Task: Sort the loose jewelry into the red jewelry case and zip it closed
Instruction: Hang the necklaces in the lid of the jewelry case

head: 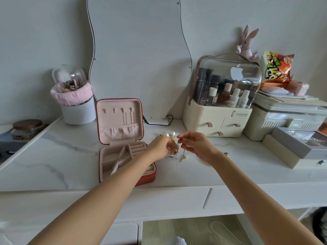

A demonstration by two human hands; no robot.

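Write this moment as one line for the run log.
case: open, unzipped | left hand: holds pearl jewelry | right hand: pinches chain | place: right of case, above table

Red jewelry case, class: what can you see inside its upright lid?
Inside the red jewelry case lid: pink lining, a row of hooks with thin chains hanging from two, and a gathered pocket below. The pocket's contents are hidden.

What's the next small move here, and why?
Probably carry the gold chain left to the open red case and lower it into a tray slot. Both hands, left hand and right hand, pinch it just right of the case, its ends dangling over the tabletop, and the case is unzipped.
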